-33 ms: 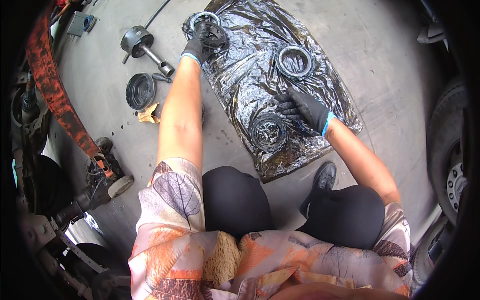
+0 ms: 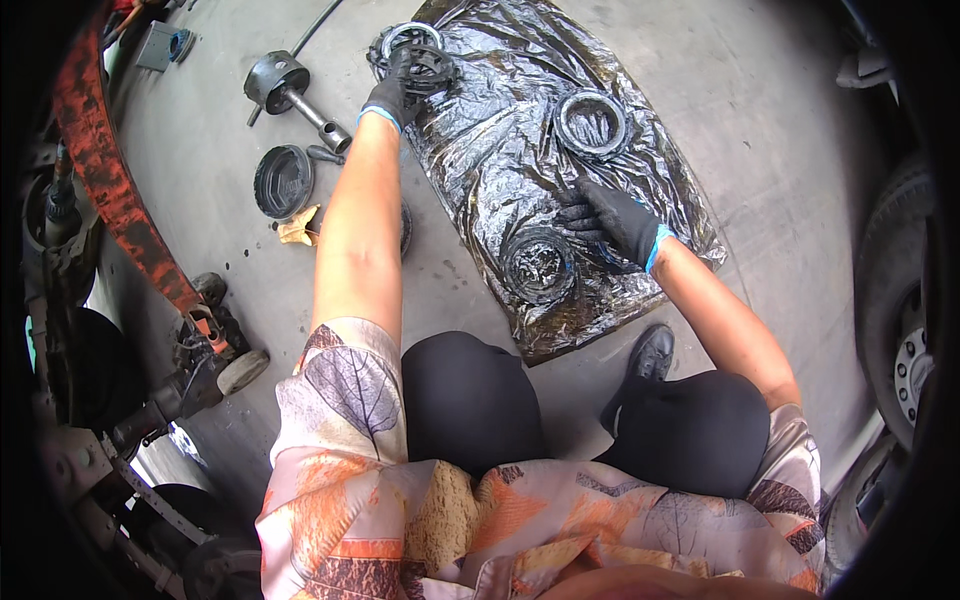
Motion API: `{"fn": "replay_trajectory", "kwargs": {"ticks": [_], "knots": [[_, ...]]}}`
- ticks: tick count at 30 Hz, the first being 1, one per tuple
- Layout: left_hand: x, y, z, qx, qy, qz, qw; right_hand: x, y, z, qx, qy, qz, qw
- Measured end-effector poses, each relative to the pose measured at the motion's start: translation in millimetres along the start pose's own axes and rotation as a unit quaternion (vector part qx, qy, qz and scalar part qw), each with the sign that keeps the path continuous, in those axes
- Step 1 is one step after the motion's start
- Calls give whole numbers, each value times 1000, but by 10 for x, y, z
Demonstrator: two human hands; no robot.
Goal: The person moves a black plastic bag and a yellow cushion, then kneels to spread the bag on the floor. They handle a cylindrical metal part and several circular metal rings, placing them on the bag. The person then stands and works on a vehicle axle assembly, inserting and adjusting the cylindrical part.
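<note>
At the far left edge of the black plastic sheet (image 2: 480, 185), my left hand (image 2: 391, 92), in a black glove, is closed on a dark, greasy ring (image 2: 434, 72). A shiny metal ring (image 2: 424, 32) is just beyond that hand. My right hand (image 2: 618, 218), gloved in black too, hovers over or rests on the sheet with its fingers stretched out and nothing in them; contact is hard to tell. Beyond it lies a thick grey metal ring (image 2: 618, 128). Nearer me and left of it lies a black greasy ring (image 2: 512, 268).
Left of the sheet, a tool with a round metal head (image 2: 272, 82), a black round dish (image 2: 261, 185) and a crumpled tan scrap (image 2: 297, 227) lie on the concrete floor. A red beam (image 2: 125, 190) with machinery stands at far left. A vehicle wheel (image 2: 895, 300) stands at right.
The dark ring in my left hand has turned slightly and shifted a little to the right. My right hand stays in place.
</note>
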State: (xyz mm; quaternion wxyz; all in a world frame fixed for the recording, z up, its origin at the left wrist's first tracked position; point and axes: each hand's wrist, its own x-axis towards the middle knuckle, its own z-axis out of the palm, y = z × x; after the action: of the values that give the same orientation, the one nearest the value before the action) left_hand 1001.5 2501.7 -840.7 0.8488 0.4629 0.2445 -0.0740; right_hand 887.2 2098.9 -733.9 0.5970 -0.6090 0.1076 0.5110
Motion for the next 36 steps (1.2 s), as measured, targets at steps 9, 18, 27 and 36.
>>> {"fn": "replay_trajectory", "kwargs": {"ticks": [9, 18, 27, 36], "knots": [[-1531, 385, -561, 81, 55, 35, 995, 162, -70, 258, -39, -34, 10, 999], [-2749, -436, -1544, 619, 380, -30, 687, 263, 31, 348, -62, -68, -1, 996], [-3009, -493, -1171, 588, 461, 37, 664, 97, -9, 336, -66, -56, -2, 996], [-2921, -206, -1396, 654, 358, 35, 665, 18, -581, 798, -589, -132, -223, 765]]}}
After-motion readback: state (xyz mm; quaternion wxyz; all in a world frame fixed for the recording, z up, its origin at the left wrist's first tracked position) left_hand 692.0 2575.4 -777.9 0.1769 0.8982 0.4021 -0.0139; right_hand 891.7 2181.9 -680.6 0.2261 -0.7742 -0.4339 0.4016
